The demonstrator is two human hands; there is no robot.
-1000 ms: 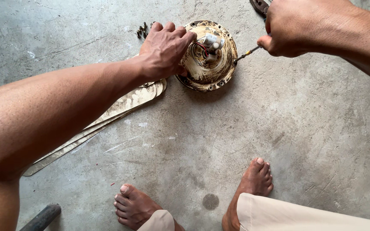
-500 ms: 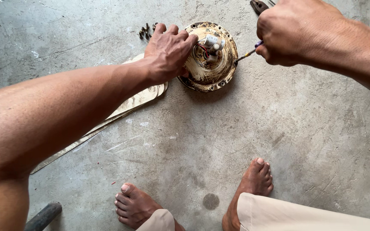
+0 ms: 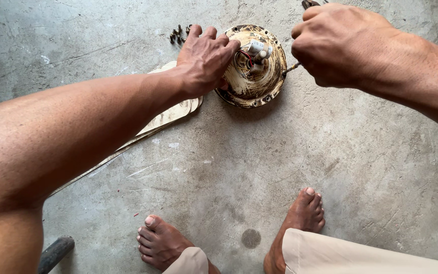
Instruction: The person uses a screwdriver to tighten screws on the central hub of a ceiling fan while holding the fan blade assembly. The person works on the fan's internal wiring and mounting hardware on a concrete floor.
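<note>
A round, worn brass-coloured fan motor housing (image 3: 259,81) lies on the concrete floor, with a white part and red wires at its centre. My left hand (image 3: 204,58) rests on its left rim, fingers spread over the edge. My right hand (image 3: 340,45) is closed around a screwdriver (image 3: 292,66), whose tip touches the housing's right side. Only a short bit of the shaft shows below my fist.
Several small dark screws (image 3: 178,34) lie on the floor behind my left hand. Cream fan blades (image 3: 166,116) lie stacked under my left forearm. My bare feet (image 3: 160,241) stand near the frame's bottom. A dark handle (image 3: 57,252) shows at bottom left.
My right hand has shifted slightly left and down toward the housing. My left hand has stayed on the rim. The view has drifted a little.
</note>
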